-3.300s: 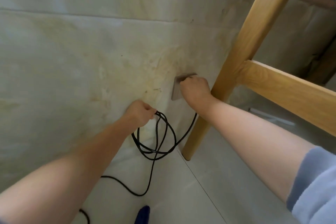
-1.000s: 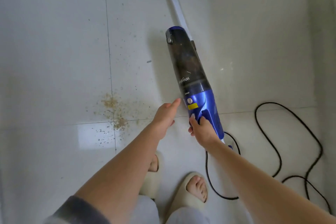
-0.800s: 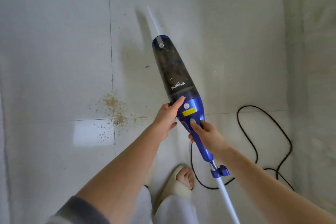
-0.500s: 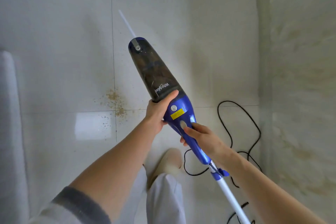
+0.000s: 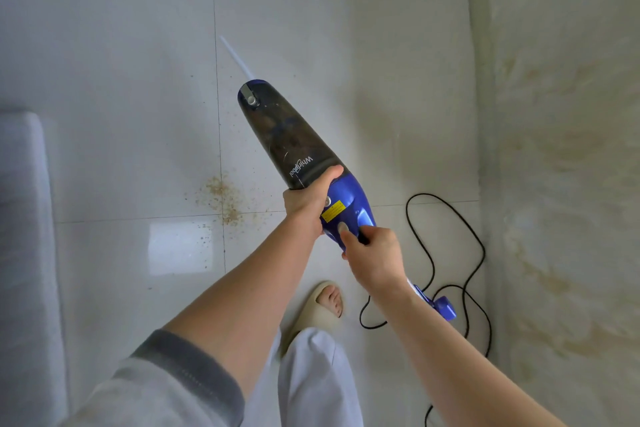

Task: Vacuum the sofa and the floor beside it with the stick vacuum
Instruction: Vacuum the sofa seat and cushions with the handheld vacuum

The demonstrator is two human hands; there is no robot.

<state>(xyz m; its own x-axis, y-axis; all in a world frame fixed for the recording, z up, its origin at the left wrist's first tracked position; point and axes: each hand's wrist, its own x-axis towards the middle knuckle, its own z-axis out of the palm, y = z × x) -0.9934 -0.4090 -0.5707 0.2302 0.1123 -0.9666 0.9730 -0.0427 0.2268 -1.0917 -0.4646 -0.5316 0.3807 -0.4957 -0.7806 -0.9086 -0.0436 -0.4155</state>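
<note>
while both hands clamp on it, the vacuum (image 5: 304, 149) hangs tilted over the floor (image 5: 121, 62) in the head view, its dark dust cup pointing up and away and its thin white tube (image 5: 237, 57) running on toward the tiles. the left hand (image 5: 306, 203) wraps around the body where the dark cup meets the blue housing, thumb on top. the right hand (image 5: 372, 253) grips the blue handle just behind, thumb pressed flat near a yellow label. the two hands sit close together, not quite touching. behind the right wrist the white shaft and a blue clip (image 5: 443, 308) stick out toward the lower right.

a patch of crumbs (image 5: 221, 198) lies on the floor left of the vacuum, spread across a tile joint, well short of the tube's far end. a black cord (image 5: 446, 253) loops over the tiles to the right, between the vacuum and a stained wall (image 5: 571, 149), and runs off the bottom edge. one foot in a beige slipper (image 5: 318, 312) stands below the hands, near the cord's closest loop, with a pale trouser leg (image 5: 315, 378) over it. a grey sofa (image 5: 24, 236) edge fills the left side, apart from the crumbs. a grey sleeve (image 5: 166, 388) covers the left upper arm.
</note>
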